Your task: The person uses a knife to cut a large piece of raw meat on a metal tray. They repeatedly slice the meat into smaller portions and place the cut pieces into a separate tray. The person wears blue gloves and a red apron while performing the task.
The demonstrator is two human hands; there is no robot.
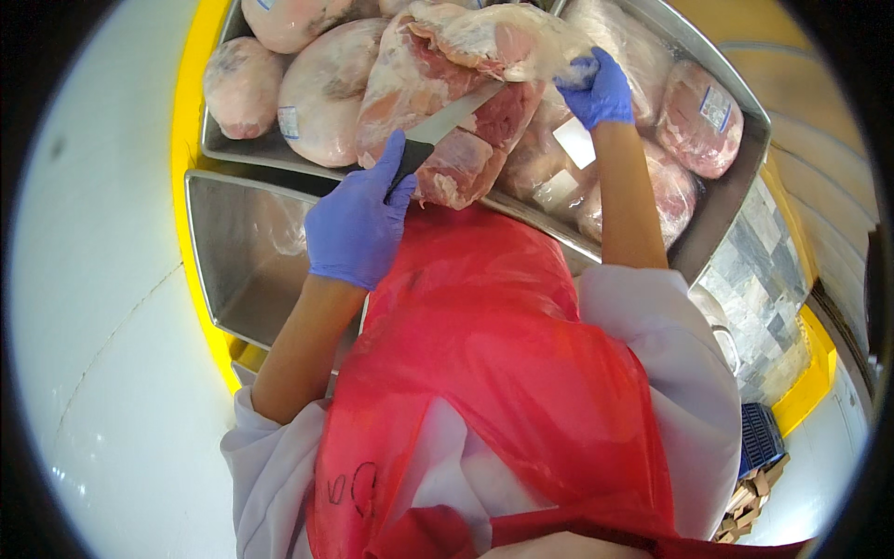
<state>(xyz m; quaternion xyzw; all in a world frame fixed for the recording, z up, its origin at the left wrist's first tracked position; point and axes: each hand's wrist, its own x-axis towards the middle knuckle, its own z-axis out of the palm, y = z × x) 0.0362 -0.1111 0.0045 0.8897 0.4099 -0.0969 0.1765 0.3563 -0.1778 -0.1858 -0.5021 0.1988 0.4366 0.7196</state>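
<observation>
The fingers of the left hand (358,228) grip a knife (458,116) and those of the right hand (603,91) a pale flap (548,45), apparently partly freed from the meat piece (466,160) atop the metal bins (715,222), with wrapped pieces (697,126) seemingly uncut.

Glossy white surface (93,279), left; yellow band (186,93) alongside; grey patchwork tiles (759,270), right; blue crate (762,438), lower right
</observation>
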